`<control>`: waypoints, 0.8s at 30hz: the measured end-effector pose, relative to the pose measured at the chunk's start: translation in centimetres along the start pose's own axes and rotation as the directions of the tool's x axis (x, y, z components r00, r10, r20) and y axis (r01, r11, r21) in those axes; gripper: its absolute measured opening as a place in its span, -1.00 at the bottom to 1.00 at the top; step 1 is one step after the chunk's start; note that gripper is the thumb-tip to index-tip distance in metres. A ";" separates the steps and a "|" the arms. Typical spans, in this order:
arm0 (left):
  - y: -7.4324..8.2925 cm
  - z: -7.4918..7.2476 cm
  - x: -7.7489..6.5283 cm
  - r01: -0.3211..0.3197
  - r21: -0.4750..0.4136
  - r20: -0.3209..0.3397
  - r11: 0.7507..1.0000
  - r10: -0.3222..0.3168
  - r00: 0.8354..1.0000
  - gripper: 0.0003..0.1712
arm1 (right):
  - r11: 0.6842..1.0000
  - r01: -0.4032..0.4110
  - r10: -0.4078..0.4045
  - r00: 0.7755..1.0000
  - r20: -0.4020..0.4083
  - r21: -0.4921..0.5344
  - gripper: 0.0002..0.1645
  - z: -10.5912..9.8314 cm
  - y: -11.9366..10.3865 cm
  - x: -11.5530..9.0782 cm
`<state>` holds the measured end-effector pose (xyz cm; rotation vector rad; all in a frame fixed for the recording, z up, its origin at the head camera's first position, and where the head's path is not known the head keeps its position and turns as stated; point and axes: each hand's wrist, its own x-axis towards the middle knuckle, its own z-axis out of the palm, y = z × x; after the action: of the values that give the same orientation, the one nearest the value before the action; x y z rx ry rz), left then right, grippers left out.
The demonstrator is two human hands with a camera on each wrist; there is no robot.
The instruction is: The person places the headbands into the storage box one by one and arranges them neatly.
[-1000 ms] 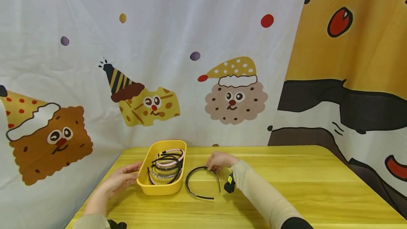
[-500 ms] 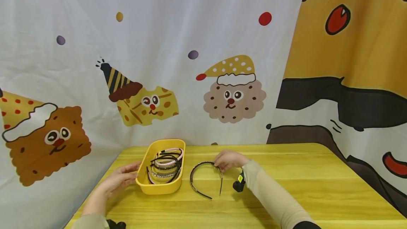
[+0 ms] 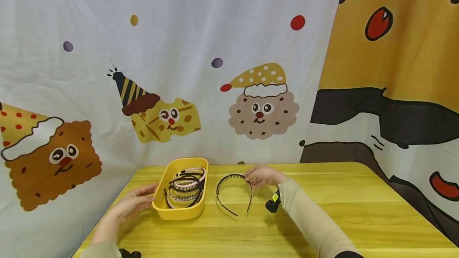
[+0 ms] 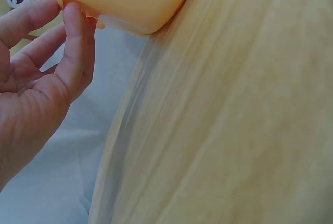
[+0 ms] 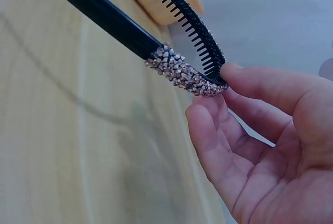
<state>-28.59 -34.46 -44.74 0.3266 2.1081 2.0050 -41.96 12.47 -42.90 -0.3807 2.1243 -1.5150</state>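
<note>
My right hand [image 3: 264,175] pinches a black toothed headband [image 5: 190,76] between thumb and fingertips. Pinkish sparkling beads cover the band's outer side, while its bare ends are smooth and black. In the head view the headband is upright above the table, ends pointing down, right of a yellow basket [image 3: 181,213]. Several headbands [image 3: 184,190] lie piled in this basket, among them a pink one [image 3: 192,183]. At the basket's left side, my left hand [image 3: 133,205] touches the rim with extended fingertips; the left wrist view shows these fingers [image 4: 73,37] against the yellow wall.
The yellow wood-grain table [image 3: 322,218] reaches back to a hanging cloth [image 3: 215,19] printed with cartoon biscuits and cheese. The basket stands near the table's back left edge. Small black devices [image 3: 273,202] are worn at the wrists.
My right hand has moved right and slightly back, lifting the headband from a slanted pose to an upright one. My left hand has stayed at the basket.
</note>
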 end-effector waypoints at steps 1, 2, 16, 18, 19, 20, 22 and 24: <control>0.0 0.0 0.0 0.002 0.003 -0.001 1.000 -0.002 1.000 -0.22 | 1.000 -0.001 0.001 1.000 -0.004 0.001 -0.58 -0.1 -0.1 -0.1; 0.0 0.0 0.0 0.005 0.005 -0.003 1.000 -0.005 1.000 -0.22 | 1.000 -0.001 0.001 1.000 -0.009 0.004 -0.57 -0.2 -0.2 -0.1; 0.2 0.2 0.0 -0.002 -0.011 0.005 1.000 0.002 1.000 -0.21 | 0.999 0.025 -0.024 0.999 -0.030 0.044 -0.57 -1.7 -0.8 -0.1; 0.3 0.2 0.0 0.001 -0.009 0.001 1.000 -0.001 1.000 -0.22 | 0.998 0.021 -0.019 0.999 -0.035 0.056 -0.58 -1.8 -0.9 0.0; 0.3 0.3 0.0 0.004 -0.005 -0.002 1.000 -0.004 1.000 -0.21 | 0.998 0.017 -0.015 0.999 -0.037 0.059 -0.58 -1.8 -0.9 0.0; 0.3 0.3 0.0 0.007 -0.001 -0.005 1.000 -0.007 1.000 -0.21 | 0.998 0.016 -0.014 0.999 -0.038 0.061 -0.59 -1.8 -1.0 0.0; 0.4 0.3 0.0 0.013 0.004 -0.009 1.000 -0.013 1.000 -0.21 | 0.998 0.015 -0.013 0.999 -0.041 0.058 -0.59 -1.8 -1.1 0.0; 0.4 0.4 -0.1 0.018 0.004 -0.013 1.000 -0.018 1.000 -0.21 | 0.998 0.014 -0.012 0.999 -0.047 0.060 -0.60 -1.7 -1.1 0.0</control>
<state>-28.35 -34.14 -44.39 0.2950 2.1158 1.9986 -42.96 13.45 -41.40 -0.3417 2.1093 -1.6062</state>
